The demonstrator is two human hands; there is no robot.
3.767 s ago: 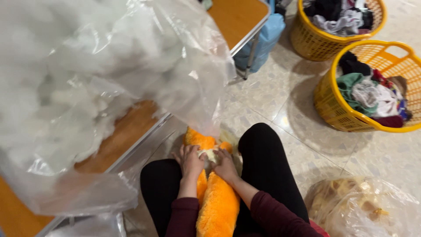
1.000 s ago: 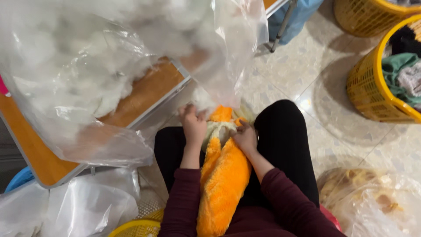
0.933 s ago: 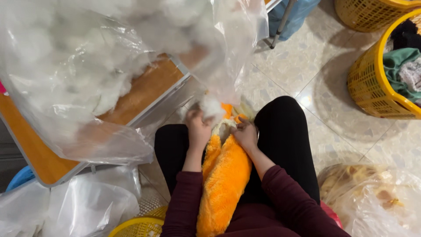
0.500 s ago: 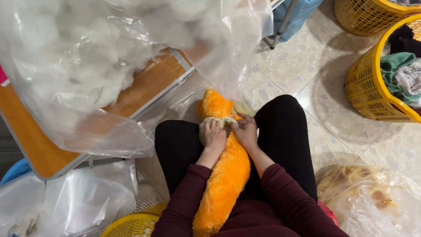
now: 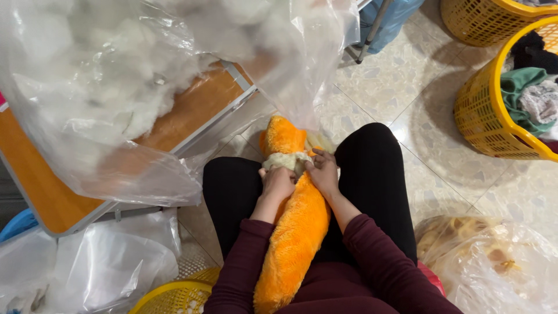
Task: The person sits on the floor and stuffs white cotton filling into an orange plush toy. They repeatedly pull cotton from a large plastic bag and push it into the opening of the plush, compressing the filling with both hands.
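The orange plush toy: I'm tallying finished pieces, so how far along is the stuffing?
The orange plush toy already looks plump along the body lying on the lap. In hand: the left hand and right hand press pale filling into an opening near its top. Left: that opening is not closed, and filling shows there. The big clear bag of white stuffing remains well filled.

both hands, left [image 5: 278,181] and right [image 5: 324,174], clenched side by side.
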